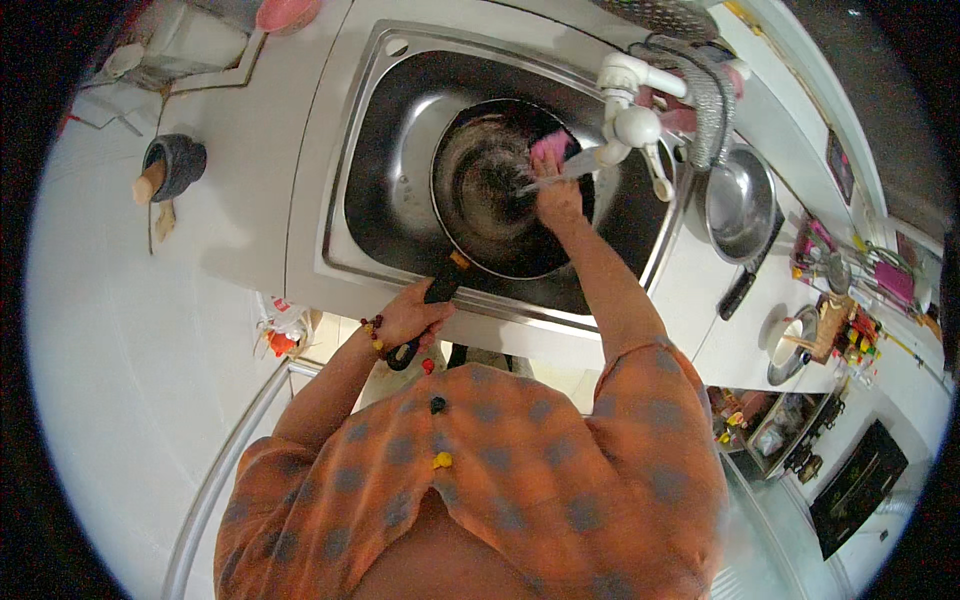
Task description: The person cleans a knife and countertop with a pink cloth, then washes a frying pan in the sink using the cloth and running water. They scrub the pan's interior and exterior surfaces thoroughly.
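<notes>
My left hand (414, 315) is closed around the black handle (442, 288) of a dark frying pan (487, 217), which rests in the stainless steel sink (397, 142). My right hand (559, 191) presses a pink cloth or sponge (551, 146) against the pan's inner wall at the upper right. Water (544, 182) runs from the white faucet (616, 146) across that hand into the pan. The pan's inside looks wet. The fingertips of my right hand are partly blurred.
Right of the sink are a metal bowl (739, 202) and a black-handled knife (739, 294). Further right stands a white bowl on a metal plate (793, 367). A dark stone mortar (184, 166) with a wooden pestle (150, 181) sits on the left counter. A plastic bag (283, 322) hangs below.
</notes>
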A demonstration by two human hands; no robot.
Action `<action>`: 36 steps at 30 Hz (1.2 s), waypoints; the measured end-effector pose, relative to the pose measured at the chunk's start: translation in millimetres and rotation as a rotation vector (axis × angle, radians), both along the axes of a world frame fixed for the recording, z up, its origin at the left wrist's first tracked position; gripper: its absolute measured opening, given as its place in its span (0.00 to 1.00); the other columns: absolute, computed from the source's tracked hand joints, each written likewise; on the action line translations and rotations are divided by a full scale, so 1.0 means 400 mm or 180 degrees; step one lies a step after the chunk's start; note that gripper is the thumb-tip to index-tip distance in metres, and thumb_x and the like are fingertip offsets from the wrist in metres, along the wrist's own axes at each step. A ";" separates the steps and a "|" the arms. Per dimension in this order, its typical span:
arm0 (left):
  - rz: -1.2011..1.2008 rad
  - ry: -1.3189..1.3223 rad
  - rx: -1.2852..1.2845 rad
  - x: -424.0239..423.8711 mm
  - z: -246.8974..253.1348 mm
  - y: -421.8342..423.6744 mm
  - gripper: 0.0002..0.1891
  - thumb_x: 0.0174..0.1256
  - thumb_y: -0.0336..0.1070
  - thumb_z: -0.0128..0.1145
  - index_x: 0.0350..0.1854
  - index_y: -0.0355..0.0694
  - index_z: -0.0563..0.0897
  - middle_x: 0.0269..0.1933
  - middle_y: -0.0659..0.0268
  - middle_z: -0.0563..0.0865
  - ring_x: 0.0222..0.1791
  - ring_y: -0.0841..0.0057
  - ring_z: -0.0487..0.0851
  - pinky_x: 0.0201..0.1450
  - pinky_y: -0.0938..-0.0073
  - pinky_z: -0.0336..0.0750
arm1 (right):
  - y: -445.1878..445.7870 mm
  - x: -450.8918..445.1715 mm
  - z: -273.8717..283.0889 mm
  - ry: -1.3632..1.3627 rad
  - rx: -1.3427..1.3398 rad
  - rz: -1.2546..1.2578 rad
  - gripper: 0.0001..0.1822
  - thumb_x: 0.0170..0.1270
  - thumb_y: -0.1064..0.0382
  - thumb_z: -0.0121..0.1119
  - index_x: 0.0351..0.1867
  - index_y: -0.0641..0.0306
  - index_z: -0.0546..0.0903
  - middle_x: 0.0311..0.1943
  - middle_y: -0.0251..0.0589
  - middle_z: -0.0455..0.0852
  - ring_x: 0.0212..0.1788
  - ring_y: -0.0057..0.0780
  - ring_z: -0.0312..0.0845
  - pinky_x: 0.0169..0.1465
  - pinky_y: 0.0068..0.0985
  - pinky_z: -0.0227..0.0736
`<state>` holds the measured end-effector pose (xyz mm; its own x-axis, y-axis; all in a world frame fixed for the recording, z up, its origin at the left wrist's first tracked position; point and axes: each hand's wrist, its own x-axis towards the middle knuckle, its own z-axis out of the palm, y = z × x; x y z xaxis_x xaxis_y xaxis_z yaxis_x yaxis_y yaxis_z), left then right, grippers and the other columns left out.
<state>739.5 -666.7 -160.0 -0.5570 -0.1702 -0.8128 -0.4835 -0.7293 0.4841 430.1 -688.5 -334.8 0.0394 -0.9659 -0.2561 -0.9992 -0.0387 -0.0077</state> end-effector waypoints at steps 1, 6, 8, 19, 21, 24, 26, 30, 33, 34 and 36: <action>0.0016 0.0058 0.0060 -0.003 -0.005 0.002 0.11 0.66 0.35 0.55 0.39 0.38 0.66 0.20 0.69 0.72 0.13 0.80 0.70 0.14 0.75 0.68 | 0.053 0.018 0.012 0.0113 0.0515 -0.0045 0.23 0.60 0.69 0.47 0.60 0.59 0.72 0.58 0.49 0.73 0.59 0.47 0.70 0.61 0.35 0.66; -0.0013 -0.0082 0.0152 0.007 -0.035 -0.003 0.10 0.66 0.35 0.54 0.39 0.38 0.66 0.20 0.68 0.72 0.13 0.79 0.70 0.14 0.74 0.68 | 0.105 0.226 0.112 -0.2461 0.0499 0.0056 0.23 0.57 0.73 0.51 0.57 0.62 0.75 0.51 0.52 0.79 0.54 0.50 0.75 0.58 0.33 0.69; -0.0063 -0.0153 0.0079 -0.003 0.000 -0.015 0.09 0.66 0.37 0.55 0.40 0.40 0.70 0.20 0.70 0.73 0.14 0.81 0.71 0.15 0.77 0.68 | 0.011 0.292 0.181 -0.3224 -0.0130 -0.0124 0.23 0.56 0.74 0.50 0.56 0.64 0.75 0.52 0.55 0.78 0.53 0.53 0.75 0.59 0.37 0.69; -0.0032 0.0016 0.0158 -0.001 -0.046 -0.012 0.12 0.65 0.37 0.57 0.41 0.37 0.69 0.19 0.68 0.74 0.14 0.80 0.72 0.14 0.75 0.68 | 0.084 0.055 0.030 0.0342 0.1252 -0.0777 0.25 0.62 0.64 0.48 0.63 0.58 0.67 0.62 0.45 0.66 0.64 0.37 0.63 0.62 0.38 0.62; -0.0108 0.0022 0.0100 -0.010 -0.040 -0.023 0.14 0.65 0.36 0.57 0.43 0.35 0.67 0.19 0.67 0.73 0.13 0.78 0.72 0.14 0.73 0.69 | 0.136 0.126 0.031 -0.0189 0.1424 -0.0441 0.20 0.59 0.65 0.52 0.55 0.50 0.76 0.52 0.45 0.78 0.54 0.41 0.75 0.53 0.39 0.73; 0.0014 0.0057 -0.0009 0.011 -0.080 0.005 0.13 0.65 0.37 0.56 0.41 0.36 0.67 0.19 0.67 0.73 0.13 0.78 0.71 0.14 0.73 0.69 | 0.091 0.244 0.131 -0.2415 -0.0257 -0.0062 0.20 0.53 0.76 0.51 0.50 0.63 0.77 0.51 0.52 0.78 0.53 0.49 0.75 0.57 0.36 0.71; -0.0275 -0.0032 -0.0201 -0.002 -0.032 -0.014 0.12 0.65 0.37 0.57 0.41 0.40 0.69 0.21 0.69 0.74 0.15 0.81 0.71 0.16 0.77 0.69 | 0.017 0.238 0.020 -0.2305 -0.0062 -0.0170 0.21 0.54 0.75 0.51 0.51 0.62 0.77 0.54 0.52 0.77 0.57 0.48 0.72 0.60 0.35 0.68; -0.0642 0.0039 -0.0558 -0.011 -0.018 -0.032 0.11 0.65 0.35 0.54 0.37 0.38 0.66 0.17 0.68 0.72 0.13 0.80 0.71 0.14 0.73 0.69 | -0.119 0.007 0.018 0.0113 -0.0175 0.0282 0.25 0.63 0.62 0.47 0.64 0.54 0.68 0.66 0.39 0.66 0.66 0.41 0.61 0.68 0.43 0.55; 0.0040 0.0127 -0.0098 0.006 -0.059 0.003 0.11 0.66 0.36 0.55 0.37 0.38 0.66 0.17 0.68 0.73 0.12 0.80 0.71 0.14 0.74 0.68 | 0.009 -0.107 0.051 0.0800 0.0230 0.0639 0.25 0.64 0.61 0.46 0.65 0.54 0.68 0.64 0.46 0.68 0.66 0.42 0.62 0.67 0.42 0.56; 0.0011 0.0095 -0.0282 0.007 -0.069 0.010 0.10 0.65 0.35 0.55 0.37 0.39 0.66 0.18 0.68 0.73 0.12 0.80 0.71 0.13 0.75 0.68 | 0.055 -0.119 0.076 0.1127 0.0353 0.0831 0.25 0.64 0.61 0.47 0.65 0.54 0.69 0.62 0.49 0.71 0.65 0.43 0.64 0.67 0.41 0.58; -0.0113 -0.0033 -0.0254 -0.004 -0.047 -0.003 0.11 0.65 0.38 0.57 0.40 0.39 0.69 0.20 0.68 0.75 0.14 0.80 0.72 0.15 0.77 0.68 | 0.120 -0.034 0.143 0.0065 0.1781 -0.0115 0.27 0.60 0.67 0.49 0.64 0.54 0.69 0.55 0.52 0.77 0.57 0.49 0.74 0.59 0.37 0.70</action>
<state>737.8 -667.7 -178.9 -0.5556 -0.2149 -0.8032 -0.5137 -0.6709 0.5348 416.6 -640.5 -277.5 -0.0016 -0.6831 -0.7304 -1.0000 0.0000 0.0022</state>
